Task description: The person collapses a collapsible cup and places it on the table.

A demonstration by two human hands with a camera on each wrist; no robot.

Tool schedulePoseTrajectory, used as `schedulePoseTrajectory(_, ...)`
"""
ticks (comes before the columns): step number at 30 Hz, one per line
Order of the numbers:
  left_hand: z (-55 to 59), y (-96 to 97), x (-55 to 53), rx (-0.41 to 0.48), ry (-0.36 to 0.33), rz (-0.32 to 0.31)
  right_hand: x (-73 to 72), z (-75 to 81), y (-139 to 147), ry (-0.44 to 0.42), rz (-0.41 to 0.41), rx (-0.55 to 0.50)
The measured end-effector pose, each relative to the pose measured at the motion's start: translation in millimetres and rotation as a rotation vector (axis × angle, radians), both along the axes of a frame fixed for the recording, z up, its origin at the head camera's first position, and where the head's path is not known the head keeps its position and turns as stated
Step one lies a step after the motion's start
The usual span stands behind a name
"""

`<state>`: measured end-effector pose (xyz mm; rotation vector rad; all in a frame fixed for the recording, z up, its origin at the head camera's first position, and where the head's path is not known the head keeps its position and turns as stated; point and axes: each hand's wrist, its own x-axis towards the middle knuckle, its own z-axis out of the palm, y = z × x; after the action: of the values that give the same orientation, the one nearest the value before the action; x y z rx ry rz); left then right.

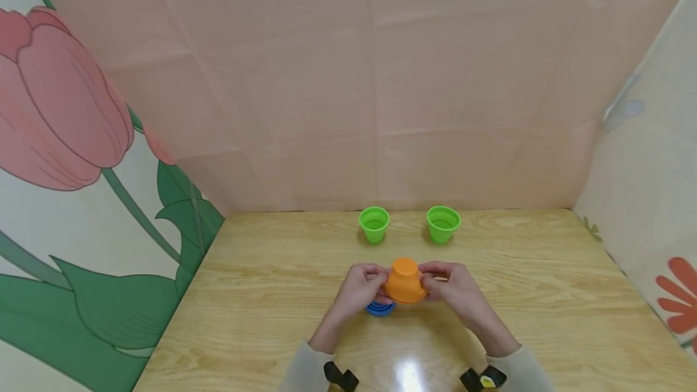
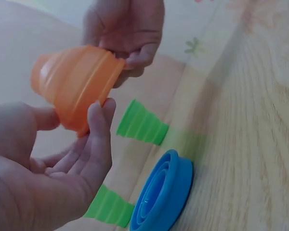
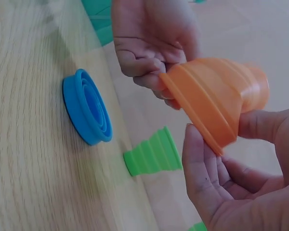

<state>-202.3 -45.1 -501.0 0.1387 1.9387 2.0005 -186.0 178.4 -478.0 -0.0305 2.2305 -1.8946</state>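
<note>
An orange collapsible cup [image 1: 405, 283] is held up above the table, upside down with its narrow base on top. My left hand [image 1: 360, 286] pinches its rim from the left, thumb outside and fingers at the lip. On the opposite side my right hand [image 1: 454, 289] pinches the rim the same way. The cup's stepped wall shows in the left wrist view, partly pushed in near the base. Below the left hand a blue collapsible cup [image 3: 90, 108] lies folded flat on the table, its rings nested; the hand hides part of it in the head view.
Two green collapsible cups stand extended at the back of the wooden table [image 1: 261, 319], a left one [image 1: 374, 225] and a right one [image 1: 443, 225]. Behind them rises a pinkish sheet [image 1: 376, 89]. Flower-printed panels [image 1: 65, 114] flank the table.
</note>
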Motion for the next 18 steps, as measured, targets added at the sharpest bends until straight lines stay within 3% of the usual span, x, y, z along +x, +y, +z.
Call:
schedulePoseTrajectory(5, -0.8, -6.5, -2.7, 0.140, -0.041, -0.113, 0.4, 0.6, 2.5, 0.008, -0.024, 0.001)
schedulePoseTrajectory(9, -0.6, -10.5, -3.5, 0.202, -0.057, -0.187, 0.0, 1.6, 4.6, -0.002, -0.030, -0.001)
schedulePoseTrajectory(12, 0.1, -10.0, -2.5, 0.223, -0.067, -0.188, -1.0, 1.5, 6.3, 0.000, -0.022, 0.015)
schedulePoseTrajectory(18, -1.5, 0.7, 2.5, 0.191, -0.041, -0.104, -2.0, 2.1, 6.0, -0.002, -0.031, 0.031)
